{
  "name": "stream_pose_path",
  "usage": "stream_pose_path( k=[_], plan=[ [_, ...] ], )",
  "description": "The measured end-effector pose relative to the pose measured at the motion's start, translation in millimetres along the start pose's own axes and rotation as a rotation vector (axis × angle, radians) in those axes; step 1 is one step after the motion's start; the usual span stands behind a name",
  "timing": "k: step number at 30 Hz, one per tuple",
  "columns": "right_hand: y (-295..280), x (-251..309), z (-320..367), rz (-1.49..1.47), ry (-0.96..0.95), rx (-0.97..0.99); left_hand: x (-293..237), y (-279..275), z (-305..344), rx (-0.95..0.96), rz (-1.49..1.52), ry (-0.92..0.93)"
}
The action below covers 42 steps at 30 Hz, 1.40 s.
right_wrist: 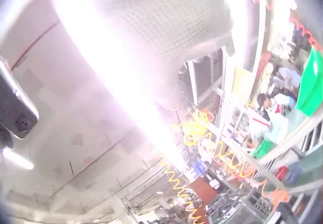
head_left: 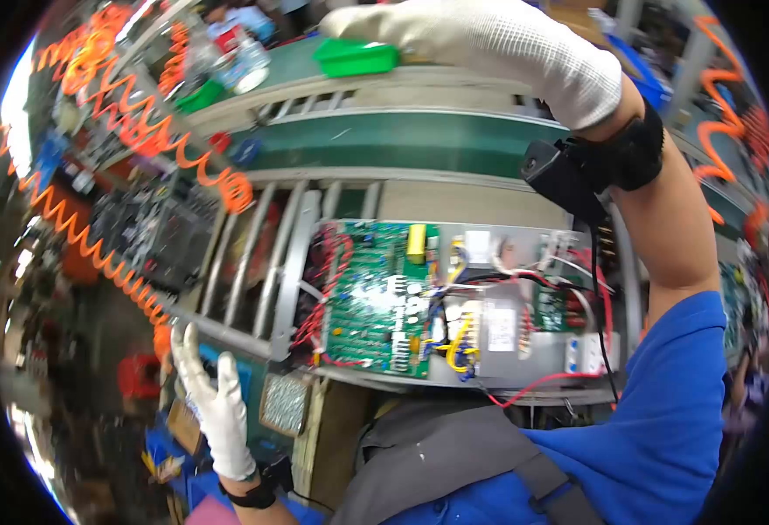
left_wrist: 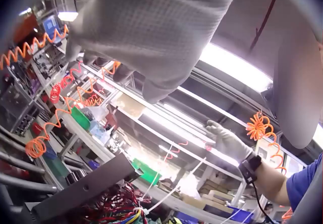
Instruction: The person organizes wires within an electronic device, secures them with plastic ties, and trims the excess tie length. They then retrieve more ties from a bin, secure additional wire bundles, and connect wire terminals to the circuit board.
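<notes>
A white-gloved left hand (head_left: 218, 407) is held with thumb and fingers spread, left of an open metal chassis (head_left: 524, 350) and near an orange coiled hose (head_left: 113, 271). Nothing shows in its grasp. Inside the chassis are a green circuit board (head_left: 371, 302), red wires (head_left: 336, 262) and a boxy part with a white label (head_left: 500, 325). Stretched across the far side of the line, the gloved right hand (head_left: 481, 44) passes over a green bin (head_left: 356, 58). In the left wrist view the right hand (left_wrist: 229, 144) is raised, its fingers loosely bent, with no object visible in them.
Metal rollers (head_left: 249, 254) lie left of the chassis, and a green conveyor strip (head_left: 384, 144) runs behind it. A tray of small metal parts (head_left: 285, 403) stands near the left hand. More orange coiled hose (head_left: 721, 131) hangs at the right.
</notes>
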State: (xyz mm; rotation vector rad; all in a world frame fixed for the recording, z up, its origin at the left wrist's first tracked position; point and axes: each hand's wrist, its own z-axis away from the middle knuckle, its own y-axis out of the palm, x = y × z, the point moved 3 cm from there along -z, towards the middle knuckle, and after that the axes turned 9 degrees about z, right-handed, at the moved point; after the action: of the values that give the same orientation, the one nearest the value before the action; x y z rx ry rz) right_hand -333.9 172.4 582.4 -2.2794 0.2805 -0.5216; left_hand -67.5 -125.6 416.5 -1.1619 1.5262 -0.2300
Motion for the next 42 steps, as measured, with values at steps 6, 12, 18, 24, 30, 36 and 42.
stream_pose_path(
  k=[6,12,18,24,30,36,42],
  plan=[
    [-84,120,107,0.456,0.493,0.581,-31,40,-22,0.172,0.305,0.479],
    [-187,252,288,0.838,0.659,0.079,-124,63,12,0.476,0.837,0.623],
    [-187,367,533,0.669,1.626,-0.578,-158,87,44,0.539,0.437,0.904],
    [-101,303,792,0.699,2.015,-0.857,-185,112,77,0.374,0.264,0.917],
    [-53,199,919,0.677,2.373,-0.444,-230,166,125,0.654,0.584,0.545],
    [-40,188,967,0.620,2.230,0.003,-290,155,185,0.528,0.085,0.882],
    [-49,192,1041,0.569,2.021,0.083,-296,187,196,0.845,0.244,0.855]
  ],
)
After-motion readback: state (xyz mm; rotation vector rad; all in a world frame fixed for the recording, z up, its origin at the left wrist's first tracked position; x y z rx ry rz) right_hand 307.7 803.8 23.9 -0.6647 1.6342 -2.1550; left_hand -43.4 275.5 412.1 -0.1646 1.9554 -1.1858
